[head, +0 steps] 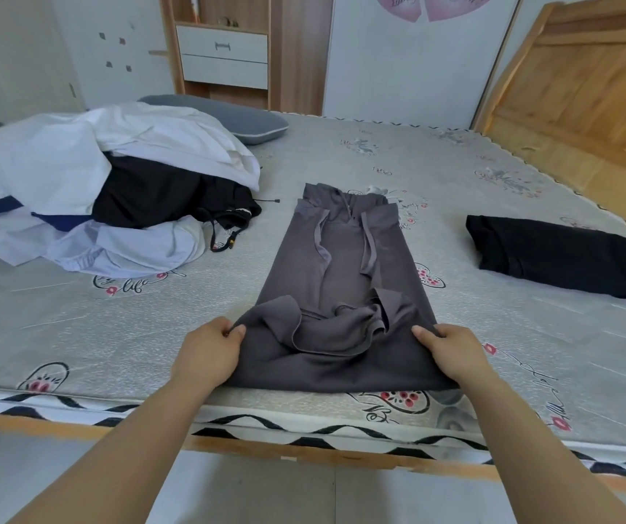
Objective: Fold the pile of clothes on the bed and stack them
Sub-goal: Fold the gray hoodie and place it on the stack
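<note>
1. Grey hoodie (337, 281) flat on the bed (455, 175), lengthwise away from the camera, hood end far, hem end at the near mattress edge.
2. Sides already folded in to a narrow strip; sleeve cuffs bunched on top near the hem; two drawstrings trailing down the chest.
3. Left hand (211, 353) pinching the near-left corner of the hoodie, thumb on top, fingers curled under the cloth.
4. Right hand (451, 353) gripping the near-right corner the same way, thumb on top of the fabric.
5. Both forearms reaching in from the bottom of the view, over the bed's wooden rail.
6. Unfolded pile of clothes (107, 191) at the left of the bed: white, black, navy and pale blue pieces heaped together, just beside the hoodie, not touching.
7. Folded black garment (557, 255) alone at the right, well apart from the hoodie.
8. Grey pillow (228, 115) behind the pile, at the far edge.
9. Wooden headboard (583, 88) at the right; drawer unit (222, 58) against the far wall.
</note>
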